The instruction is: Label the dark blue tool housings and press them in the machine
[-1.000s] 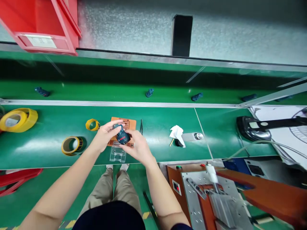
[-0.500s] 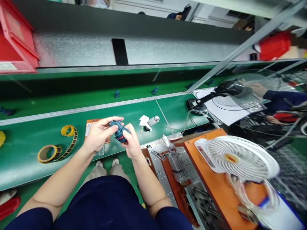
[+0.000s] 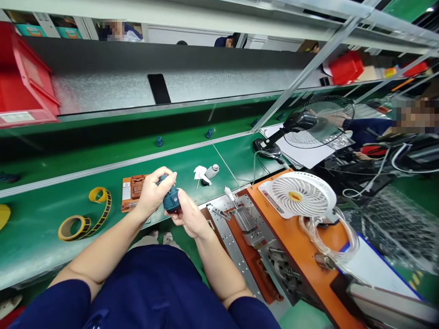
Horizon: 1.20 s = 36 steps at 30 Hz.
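Note:
A dark blue tool body (image 3: pixel 172 200) is held between my two hands above the front edge of the green bench. My left hand (image 3: pixel 153 189) grips its upper end, thumb and fingers around it. The fingers of my right hand (image 3: pixel 188 214) are wrapped around its lower right side. Just left of and behind my left hand lies an orange-brown fixture (image 3: pixel 127 194) with a white label. A roll of yellow tape (image 3: pixel 73 228) with dark labels sits farther left, its strip curling up. A white cloth (image 3: pixel 200 173) and a small grey bottle (image 3: pixel 212 171) stand behind my right hand.
A white fan (image 3: pixel 298 195) stands on an orange board at the right, beside a metal press (image 3: pixel 244 219). A black fan (image 3: pixel 297 122) is behind it. Small blue parts (image 3: pixel 209 133) sit on the rear green strip. A black phone-like slab (image 3: pixel 159 89) lies on the shelf. People sit beyond.
The view has shifted, showing more of the shelf and right side. The tool has been turned in my hands, its red lettering now out of sight. More of the orange-brown fixture shows.

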Each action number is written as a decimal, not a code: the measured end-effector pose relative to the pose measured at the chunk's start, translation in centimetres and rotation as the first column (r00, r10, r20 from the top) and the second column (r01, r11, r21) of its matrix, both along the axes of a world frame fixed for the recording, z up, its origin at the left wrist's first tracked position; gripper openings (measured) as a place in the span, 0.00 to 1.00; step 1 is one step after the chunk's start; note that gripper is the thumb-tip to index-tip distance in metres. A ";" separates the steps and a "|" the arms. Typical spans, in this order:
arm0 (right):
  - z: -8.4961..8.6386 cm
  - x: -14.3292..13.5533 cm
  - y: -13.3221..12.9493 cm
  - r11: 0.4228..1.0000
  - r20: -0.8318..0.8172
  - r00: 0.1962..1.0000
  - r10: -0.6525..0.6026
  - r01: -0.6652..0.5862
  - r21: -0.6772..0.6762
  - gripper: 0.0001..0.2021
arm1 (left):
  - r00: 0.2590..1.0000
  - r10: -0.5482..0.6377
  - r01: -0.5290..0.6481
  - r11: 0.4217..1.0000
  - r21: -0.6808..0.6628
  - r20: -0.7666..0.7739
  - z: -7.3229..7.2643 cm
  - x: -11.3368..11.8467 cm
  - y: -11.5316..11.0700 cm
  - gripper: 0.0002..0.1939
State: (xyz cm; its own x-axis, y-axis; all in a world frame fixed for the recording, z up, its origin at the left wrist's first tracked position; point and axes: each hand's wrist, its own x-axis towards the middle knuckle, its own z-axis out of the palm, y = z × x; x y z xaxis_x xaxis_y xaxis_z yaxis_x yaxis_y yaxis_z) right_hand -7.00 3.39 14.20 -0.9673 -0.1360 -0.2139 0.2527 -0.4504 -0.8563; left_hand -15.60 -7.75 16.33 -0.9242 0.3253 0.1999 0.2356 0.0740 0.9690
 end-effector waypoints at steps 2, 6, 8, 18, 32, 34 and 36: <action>0.2 0.4 -0.4 0.978 -0.096 0.995 -0.003 0.023 0.209 0.23 | 0.999 0.000 -0.004 0.996 -0.085 -0.046 0.9 -0.1 -0.7 0.13; 0.8 0.4 -1.5 0.821 -0.224 0.975 0.007 0.122 0.557 0.20 | 0.992 -0.003 -0.016 0.989 -0.146 -0.125 1.9 -0.4 -1.7 0.13; 1.2 0.1 -2.2 0.736 -0.263 0.965 -0.004 0.181 0.653 0.18 | 0.989 0.002 -0.023 0.989 -0.148 -0.145 1.9 -0.7 -2.2 0.13; 1.4 -1.6 -6.3 0.840 -0.212 0.973 -0.091 0.189 0.509 0.24 | 0.993 -0.120 0.121 0.992 -0.031 0.014 1.0 -4.1 -5.6 0.15; 1.4 -1.9 -8.3 0.394 -0.483 0.810 -0.334 0.585 0.708 0.30 | 0.736 -0.512 0.252 0.814 0.523 0.442 -2.8 -5.2 -7.8 0.25; 1.1 -1.4 -8.3 0.307 -0.502 0.795 -0.340 0.599 0.740 0.29 | 0.621 -0.618 0.311 0.758 0.573 0.481 -3.3 -4.6 -7.9 0.29; 0.7 -0.8 -8.4 0.231 -0.505 0.790 -0.346 0.594 0.770 0.29 | 0.517 -0.694 0.364 0.708 0.606 0.501 -3.6 -4.0 -7.9 0.35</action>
State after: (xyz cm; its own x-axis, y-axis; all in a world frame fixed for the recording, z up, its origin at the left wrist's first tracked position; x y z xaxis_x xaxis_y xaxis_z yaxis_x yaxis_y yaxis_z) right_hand -7.80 -5.00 14.91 -0.8133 0.4980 0.3009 0.0605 0.5868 -0.8075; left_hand -19.57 -15.63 12.75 -0.5144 0.8457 -0.1421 -0.6022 -0.2383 0.7619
